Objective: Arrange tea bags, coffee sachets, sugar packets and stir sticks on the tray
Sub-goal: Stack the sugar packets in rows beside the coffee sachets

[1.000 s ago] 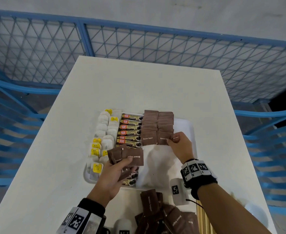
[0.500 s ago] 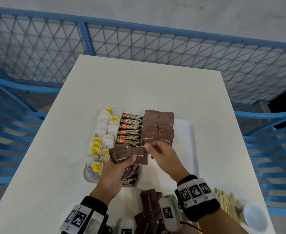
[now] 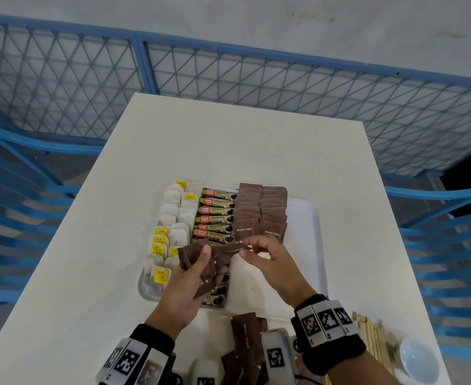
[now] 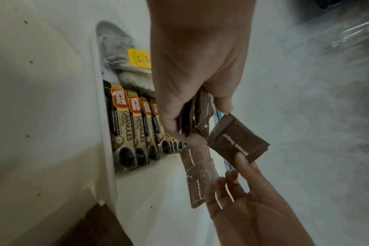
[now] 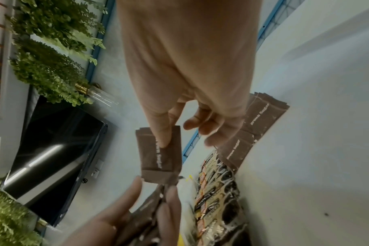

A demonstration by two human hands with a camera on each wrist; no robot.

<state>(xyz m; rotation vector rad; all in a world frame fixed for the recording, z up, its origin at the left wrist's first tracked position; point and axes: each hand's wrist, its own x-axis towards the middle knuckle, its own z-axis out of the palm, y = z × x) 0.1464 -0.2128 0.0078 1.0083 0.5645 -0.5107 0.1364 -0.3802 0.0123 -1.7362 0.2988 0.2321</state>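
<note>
While the left hand (image 3: 189, 284) grips a fanned bundle of brown sugar packets (image 3: 201, 259) at frame centre, the right hand (image 3: 273, 265) pinches one sugar packet (image 4: 238, 141) between thumb and forefinger, its other fingers (image 5: 213, 126) loosely spread. White tray (image 3: 309, 232) on the counter (image 3: 228, 145): tea bags (image 3: 173, 218) in its left rows, coffee sachets (image 3: 214, 218) beside them, stacked sugar packets (image 3: 259, 209) right of those. Lower frame: loose sugar packets (image 3: 246, 337); stir sticks (image 3: 373, 340) and a white bowl (image 3: 418, 359) at lower right.
</note>
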